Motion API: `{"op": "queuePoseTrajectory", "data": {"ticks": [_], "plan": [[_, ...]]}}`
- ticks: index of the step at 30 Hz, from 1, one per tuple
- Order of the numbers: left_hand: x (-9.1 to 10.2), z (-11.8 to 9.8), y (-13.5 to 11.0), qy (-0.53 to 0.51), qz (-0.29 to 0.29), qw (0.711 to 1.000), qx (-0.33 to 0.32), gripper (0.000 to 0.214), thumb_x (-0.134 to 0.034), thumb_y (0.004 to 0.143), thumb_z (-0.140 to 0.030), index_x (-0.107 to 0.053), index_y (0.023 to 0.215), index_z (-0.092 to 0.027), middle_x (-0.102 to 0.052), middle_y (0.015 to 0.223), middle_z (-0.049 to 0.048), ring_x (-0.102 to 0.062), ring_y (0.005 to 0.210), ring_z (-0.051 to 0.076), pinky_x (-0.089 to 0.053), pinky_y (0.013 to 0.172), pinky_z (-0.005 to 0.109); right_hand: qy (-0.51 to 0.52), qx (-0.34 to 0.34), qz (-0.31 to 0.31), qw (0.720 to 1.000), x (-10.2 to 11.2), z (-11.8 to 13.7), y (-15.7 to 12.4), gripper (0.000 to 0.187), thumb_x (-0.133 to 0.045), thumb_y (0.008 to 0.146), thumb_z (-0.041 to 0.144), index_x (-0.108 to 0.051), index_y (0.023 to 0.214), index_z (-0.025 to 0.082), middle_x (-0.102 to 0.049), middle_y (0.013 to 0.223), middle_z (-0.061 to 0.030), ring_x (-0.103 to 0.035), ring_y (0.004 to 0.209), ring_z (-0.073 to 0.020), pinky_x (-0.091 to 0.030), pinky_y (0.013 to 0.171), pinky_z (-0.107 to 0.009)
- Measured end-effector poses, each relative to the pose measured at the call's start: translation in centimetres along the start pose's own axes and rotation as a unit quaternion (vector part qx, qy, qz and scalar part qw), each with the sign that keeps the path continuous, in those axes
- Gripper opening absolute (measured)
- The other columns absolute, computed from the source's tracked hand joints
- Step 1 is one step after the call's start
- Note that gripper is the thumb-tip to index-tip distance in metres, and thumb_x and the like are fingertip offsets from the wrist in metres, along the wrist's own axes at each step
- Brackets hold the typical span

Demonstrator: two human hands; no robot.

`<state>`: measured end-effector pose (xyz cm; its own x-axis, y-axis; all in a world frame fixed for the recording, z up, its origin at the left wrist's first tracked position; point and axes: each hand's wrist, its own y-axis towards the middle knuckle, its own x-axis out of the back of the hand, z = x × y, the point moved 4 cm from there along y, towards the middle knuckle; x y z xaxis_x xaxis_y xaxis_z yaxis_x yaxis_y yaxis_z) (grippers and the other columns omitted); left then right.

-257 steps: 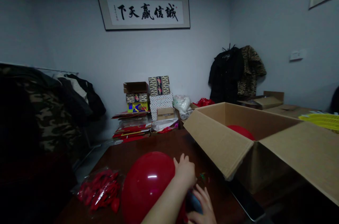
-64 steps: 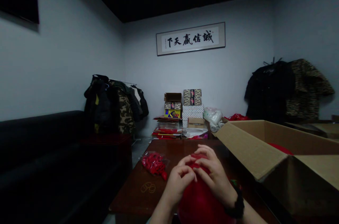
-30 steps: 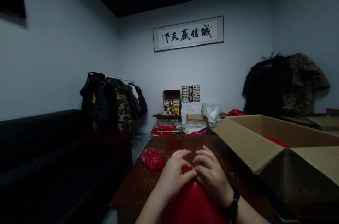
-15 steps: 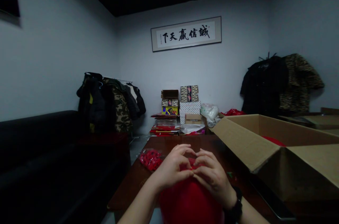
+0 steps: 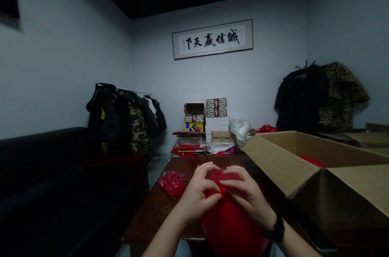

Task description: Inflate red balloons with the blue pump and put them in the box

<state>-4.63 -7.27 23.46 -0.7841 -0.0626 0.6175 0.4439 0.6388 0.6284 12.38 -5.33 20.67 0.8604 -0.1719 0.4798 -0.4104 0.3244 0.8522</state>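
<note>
A red balloon [image 5: 232,224], inflated, is held above the near edge of the tabletop [image 5: 182,204], close to the person's body. The left hand [image 5: 197,196] is placed on the upper left of the balloon, and its grip is closed on the balloon's top end, with the fingers [image 5: 209,190] curled inward. The right hand [image 5: 247,196] is set against the upper right of the balloon, its grip likewise clamped on the top end; a dark band is seen at that wrist. The fingertips of both hands meet at the balloon's top, where the rubber is bunched.

A clear bag of red balloons [image 5: 172,182] is lying on the tabletop near its left edge, just beyond the left hand. Yellowish rubber bands [image 5: 165,210] are lying nearer the left edge, in front of that bag. An open cardboard box [image 5: 306,172] is standing along the right side of the tabletop, one flap extended towards the hands; a second red balloon [image 5: 310,161] is partly visible inside it. Stacked small boxes [image 5: 209,117] are seen beyond the far edge, against the wall.
</note>
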Motion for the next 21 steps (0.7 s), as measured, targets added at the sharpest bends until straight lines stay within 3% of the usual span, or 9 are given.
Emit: {"op": "queuePoseTrajectory", "data": {"ticks": [3,7,10,15,21], "plan": [[0.3,-0.4,0.1,0.007,0.012,1.000,-0.014,0.009,-0.071,0.069,-0.018,-0.074,0.073,-0.025,-0.052,0.132,0.0067,-0.033,0.133,0.031,-0.020,0.112,0.050,0.030,0.019,0.001,0.999,0.0,0.3,0.5,0.023,-0.060,0.084,0.027,-0.065,0.105,0.037,-0.056,0.120,-0.0020,-0.045,0.120,-0.0236,-0.044,0.098,-0.045],[0.3,-0.2,0.1,-0.026,0.013,1.000,-0.004,0.006,-0.071,0.070,-0.020,-0.074,0.074,-0.024,-0.052,0.131,0.0073,-0.035,0.131,0.030,-0.026,0.110,0.046,0.020,0.049,-0.047,0.998,0.2,1.0,0.6,0.026,-0.062,0.083,0.022,-0.066,0.103,0.039,-0.056,0.118,-0.0008,-0.047,0.116,-0.0225,-0.045,0.095,-0.042],[0.2,-0.2,0.1,-0.049,0.031,0.998,-0.001,0.004,-0.071,0.069,-0.021,-0.074,0.072,-0.023,-0.054,0.128,0.0074,-0.037,0.130,0.029,-0.028,0.109,0.045,0.005,0.071,-0.041,0.997,0.2,1.5,0.6,0.025,-0.062,0.082,0.020,-0.066,0.100,0.037,-0.055,0.118,-0.0013,-0.047,0.115,-0.0221,-0.045,0.094,-0.040],[-0.2,0.5,-0.1,-0.070,0.038,0.997,0.022,0.003,-0.071,0.068,-0.019,-0.073,0.068,-0.022,-0.052,0.130,0.0071,-0.038,0.129,0.029,-0.030,0.108,0.043,-0.024,0.064,0.062,0.996,0.0,2.1,1.2,0.013,-0.054,0.085,0.017,-0.059,0.093,0.027,-0.055,0.108,-0.0039,-0.043,0.119,-0.0216,-0.042,0.098,-0.038],[0.4,2.5,-1.0,-0.096,-0.057,0.992,0.055,0.006,-0.065,0.071,-0.017,-0.068,0.066,-0.019,-0.053,0.125,0.0089,-0.046,0.122,0.027,-0.033,0.106,0.042,0.086,-0.054,0.185,0.977,0.5,2.3,1.4,0.018,-0.047,0.075,0.009,-0.051,0.082,0.025,-0.050,0.111,-0.0035,-0.041,0.118,-0.0206,-0.037,0.101,-0.040]]}}
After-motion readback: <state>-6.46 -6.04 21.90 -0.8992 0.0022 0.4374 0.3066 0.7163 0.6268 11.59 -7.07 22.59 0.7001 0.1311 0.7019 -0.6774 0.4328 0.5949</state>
